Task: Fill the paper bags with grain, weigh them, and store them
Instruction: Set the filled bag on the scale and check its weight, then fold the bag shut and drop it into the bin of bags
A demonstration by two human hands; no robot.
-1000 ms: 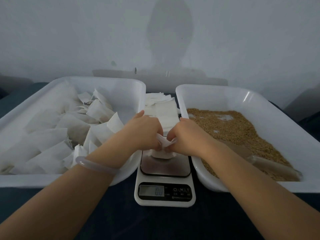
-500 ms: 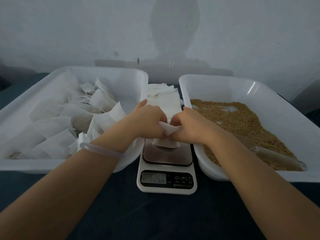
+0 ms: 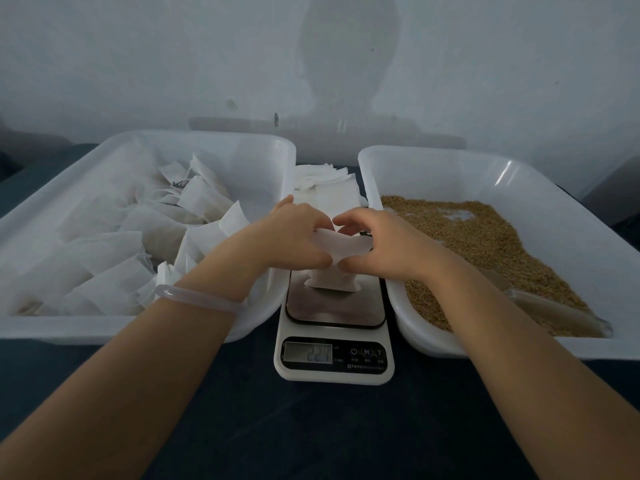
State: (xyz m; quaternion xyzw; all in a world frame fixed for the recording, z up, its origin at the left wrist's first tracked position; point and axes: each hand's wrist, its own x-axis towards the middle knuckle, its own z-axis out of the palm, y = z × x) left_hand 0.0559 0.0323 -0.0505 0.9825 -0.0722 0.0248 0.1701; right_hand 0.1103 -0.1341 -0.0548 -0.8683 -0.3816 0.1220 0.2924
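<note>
A small white paper bag (image 3: pixel 334 278) stands on the steel plate of a white kitchen scale (image 3: pixel 334 341) in the middle. My left hand (image 3: pixel 294 237) and my right hand (image 3: pixel 384 244) both pinch the bag's top flap from either side, fingers curled over it. The scale's display shows digits that look like 22.4. Left of the scale a white tub (image 3: pixel 41 327) holds several filled paper bags (image 3: pixel 138 230). At the right, a second white tub (image 3: pixel 519 344) holds brown grain (image 3: pixel 478 244).
A clear scoop (image 3: pixel 561 313) lies in the grain at the right tub's near side. A stack of flat empty bags (image 3: pixel 322 185) lies behind the scale, between the tubs. The table top is dark blue (image 3: pixel 311 438). A pale wall rises behind.
The flap between my hands has been pulled wider across the bag's top. The scale display went from near zero to a reading. The camera tilted, shifting the scene.
</note>
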